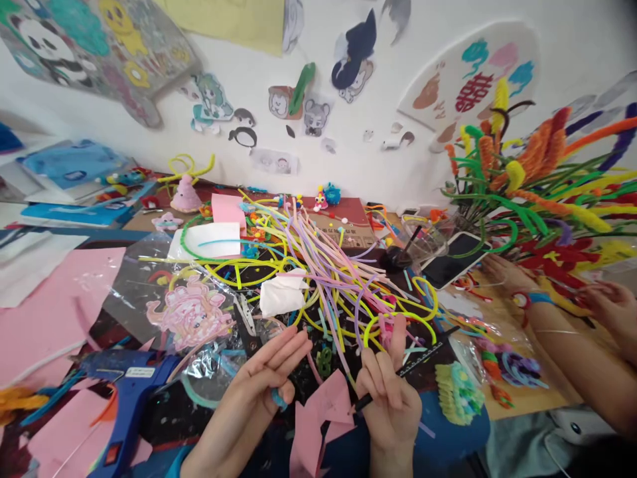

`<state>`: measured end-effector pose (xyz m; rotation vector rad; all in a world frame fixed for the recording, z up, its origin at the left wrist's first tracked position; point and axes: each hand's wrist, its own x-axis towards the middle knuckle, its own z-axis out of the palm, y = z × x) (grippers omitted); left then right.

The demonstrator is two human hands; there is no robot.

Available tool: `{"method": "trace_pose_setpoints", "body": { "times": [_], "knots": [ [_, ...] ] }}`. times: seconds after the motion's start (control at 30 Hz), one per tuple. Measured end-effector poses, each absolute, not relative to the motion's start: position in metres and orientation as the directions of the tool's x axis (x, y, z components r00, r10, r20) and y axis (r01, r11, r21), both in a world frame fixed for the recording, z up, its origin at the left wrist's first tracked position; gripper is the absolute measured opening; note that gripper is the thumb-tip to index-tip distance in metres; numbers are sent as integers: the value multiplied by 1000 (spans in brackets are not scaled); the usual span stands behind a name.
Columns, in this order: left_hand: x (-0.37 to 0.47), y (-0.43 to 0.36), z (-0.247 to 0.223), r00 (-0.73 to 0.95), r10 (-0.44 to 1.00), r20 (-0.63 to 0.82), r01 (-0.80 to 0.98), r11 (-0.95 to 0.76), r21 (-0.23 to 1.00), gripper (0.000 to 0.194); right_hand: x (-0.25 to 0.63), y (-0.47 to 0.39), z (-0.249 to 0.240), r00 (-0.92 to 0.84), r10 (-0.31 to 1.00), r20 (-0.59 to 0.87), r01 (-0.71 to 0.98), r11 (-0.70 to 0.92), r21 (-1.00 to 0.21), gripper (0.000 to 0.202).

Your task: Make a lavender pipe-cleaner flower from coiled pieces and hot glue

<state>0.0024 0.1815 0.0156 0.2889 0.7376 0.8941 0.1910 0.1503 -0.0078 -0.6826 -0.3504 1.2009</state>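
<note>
My left hand (263,382) is at the lower middle, its upper fingers stretched out side by side. A small blue piece (279,398) shows between its lower, bent fingers; its kind is hard to make out. My right hand (391,392) grips a dark pencil (365,402), tip pointing lower left, while one finger points up. Between the hands lies a cut, folded pink sheet (321,418). Just beyond them spreads a heap of yellow, pink and purple pipe cleaners (331,265). Scissors (245,315) and a folded white tissue (283,293) lie near my left fingertips.
A blue glue gun (132,392) lies at left beside pink sheets (60,299). Another person's forearm (562,338) and hands reach in at right. A phone (455,259) leans near a bunch of pipe-cleaner flowers (537,172). Cut-out drawings (316,116) hang on the wall.
</note>
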Motion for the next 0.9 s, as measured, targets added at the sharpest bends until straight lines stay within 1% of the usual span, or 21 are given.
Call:
{"method": "trace_pose_setpoints", "body": {
  "times": [0.13,0.17,0.27,0.3,0.4,0.47,0.5,0.6,0.63,0.7,0.73,0.83,0.9],
  "knots": [
    [0,181,13,411,792,-452,-603,608,517,53,192,153,-7,349,933,-86,-709,203,-675,18],
    [0,181,12,409,792,-454,-602,608,518,53,192,153,-7,349,934,-73,-705,210,-677,22],
    [1,181,12,399,796,-456,-602,602,524,53,194,153,-9,335,941,-38,-710,226,-667,50],
    [1,181,12,398,797,-454,-604,600,525,53,195,153,-10,333,942,-38,-712,225,-665,56],
    [2,182,14,399,801,-447,-609,596,523,52,196,151,-12,322,946,-44,-727,217,-651,61],
    [2,182,15,390,800,-457,-608,596,525,52,196,150,-14,329,943,-41,-739,230,-633,55],
    [2,182,15,381,801,-463,-608,594,527,53,197,150,-14,331,943,-41,-734,230,-639,47],
    [1,180,15,356,801,-481,-608,589,533,58,197,149,-16,349,935,-64,-665,199,-720,10],
    [1,180,15,351,801,-485,-607,589,534,61,197,149,-17,357,931,-74,-635,184,-750,17],
    [1,179,15,345,802,-487,-606,587,537,64,197,148,-19,363,928,-85,-596,161,-786,38],
    [1,180,16,346,803,-484,-606,586,538,64,197,147,-19,357,931,-82,-587,155,-795,44],
    [1,180,16,355,808,-471,-605,582,542,63,198,144,-18,297,953,-53,-576,134,-807,50],
    [3,180,15,357,818,-450,-592,572,569,62,198,143,-13,226,973,-45,-581,97,-808,51]
  ]
}}
